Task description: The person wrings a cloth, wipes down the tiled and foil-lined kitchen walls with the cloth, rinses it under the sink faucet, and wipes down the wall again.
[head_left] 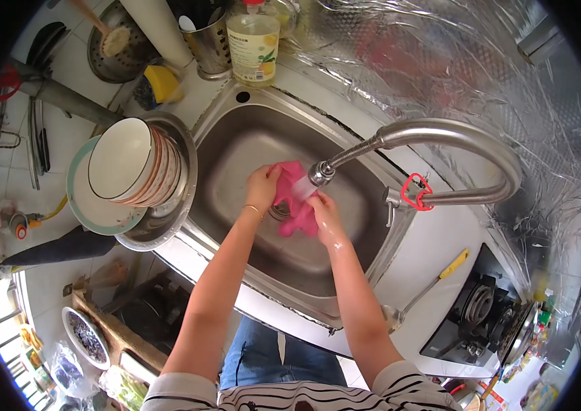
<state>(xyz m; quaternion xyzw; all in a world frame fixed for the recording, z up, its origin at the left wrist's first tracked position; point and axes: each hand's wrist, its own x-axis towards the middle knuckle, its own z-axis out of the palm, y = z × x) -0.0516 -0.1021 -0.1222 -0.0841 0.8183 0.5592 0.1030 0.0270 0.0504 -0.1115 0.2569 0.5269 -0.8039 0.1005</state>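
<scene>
A pink cloth (294, 196) is held between my two hands over the steel sink (235, 147), with water from the faucet head (320, 172) running onto it. My left hand (261, 187) has its fingers closed on the cloth's upper left part. On the right side of the cloth, my right hand (327, 216) pinches its edge, and the skin near the wrist looks wet. The cloth hangs down in soft folds and partly hides the drain.
Stacked bowls (122, 161) stand on a plate in a metal basin left of the sink. Behind are a soap bottle (253, 51) and a yellow sponge (161, 83). A yellow-handled ladle (454, 264) and a gas stove (472, 308) are at right.
</scene>
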